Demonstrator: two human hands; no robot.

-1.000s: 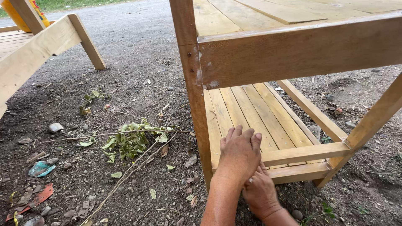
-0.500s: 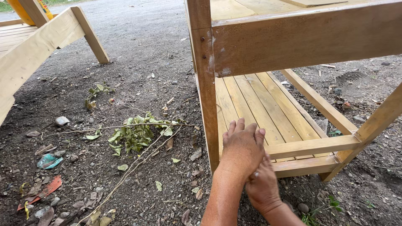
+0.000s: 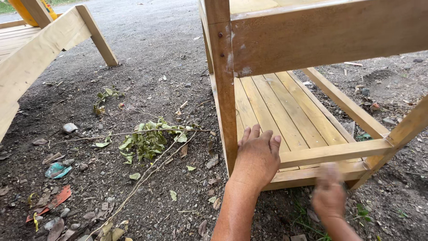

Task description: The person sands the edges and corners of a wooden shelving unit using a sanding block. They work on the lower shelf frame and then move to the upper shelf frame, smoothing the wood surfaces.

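A: Entry, head view. Object in hand: an unpainted wooden rack (image 3: 312, 53) standing on gravel ground (image 3: 147, 58). Its low slatted shelf (image 3: 285, 111) lies just beyond the fingertips of the left hand (image 3: 257, 157).

B: Finger state, left?

A: Fingers (image 3: 255, 132) extended and slightly spread, palm down, pressed flat where the corner post (image 3: 225, 89) meets the lower front rail (image 3: 332, 154). The post rises just left of the thumb side; the rail runs off to the right from under the knuckles.

B: Right hand?

A: The right hand (image 3: 329, 196) is motion-blurred, below and in front of that rail, near the bottom rail. Cannot tell whether its fingers are closed or holding anything.

B: Surroundings?

A: Left of the fingers, well apart: a leafy cut branch (image 3: 149, 138) on the gravel, then loose stones and a red scrap (image 3: 58, 198). Far left, a second wooden frame (image 3: 40, 53) on its slanted leg.

B: Risks?

A: Judgement only. The joint edges look rough-sawn, so a palm sliding along them could pick up a splinter. The rack sits on uneven gravel; a push at the post could rock or shift it. The fast-moving right hand passes close to the rail and could knock against it.
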